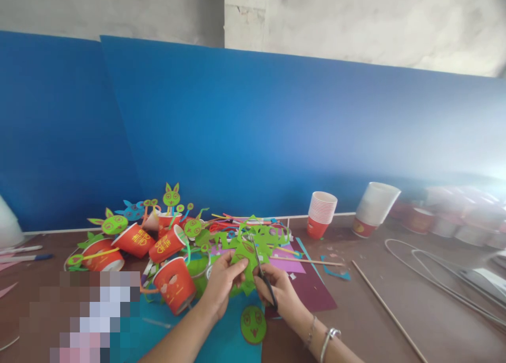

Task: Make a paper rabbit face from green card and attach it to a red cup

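My left hand (224,280) pinches a sheet of green paper (240,253) between thumb and fingers. A pair of scissors with black handles (270,289) sits in my right hand (282,286), its blades against the green paper. Below both hands a round green paper face (253,325) with drawn eyes and mouth lies partly on a teal sheet (221,331). Ragged green scraps (272,239) are heaped just beyond my fingers. Left of my left hand, a red paper cup (174,285) lies tilted.
Several red cups with green animal faces (108,223) crowd the left. Stacked cups (322,213) and a taller cup stack (375,207) stand at the back right. A thin wooden stick (385,307) and a white cable (430,278) lie on the right. A blue panel (276,131) rises behind.
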Action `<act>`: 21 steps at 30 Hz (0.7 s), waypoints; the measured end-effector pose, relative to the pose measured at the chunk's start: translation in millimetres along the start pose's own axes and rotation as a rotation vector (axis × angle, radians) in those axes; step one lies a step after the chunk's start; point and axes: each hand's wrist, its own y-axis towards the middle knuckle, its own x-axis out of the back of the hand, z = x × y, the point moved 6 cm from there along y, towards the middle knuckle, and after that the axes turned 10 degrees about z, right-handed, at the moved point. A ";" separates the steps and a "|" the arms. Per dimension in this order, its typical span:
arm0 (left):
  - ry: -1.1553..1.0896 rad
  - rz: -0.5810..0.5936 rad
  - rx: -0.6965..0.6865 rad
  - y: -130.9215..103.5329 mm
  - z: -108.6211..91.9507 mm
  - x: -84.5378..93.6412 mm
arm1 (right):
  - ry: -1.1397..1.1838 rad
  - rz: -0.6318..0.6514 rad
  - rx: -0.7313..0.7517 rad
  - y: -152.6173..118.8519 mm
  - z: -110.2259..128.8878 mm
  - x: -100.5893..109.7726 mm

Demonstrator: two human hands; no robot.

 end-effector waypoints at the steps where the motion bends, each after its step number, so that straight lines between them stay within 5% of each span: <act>1: -0.003 -0.010 -0.001 0.1 0.0 0.6 | -0.009 0.001 -0.001 0.2 0.5 0.1; 21: 0.038 -0.066 -0.036 2.1 -9.2 5.7 | -0.036 0.020 -0.009 2.4 -5.0 2.1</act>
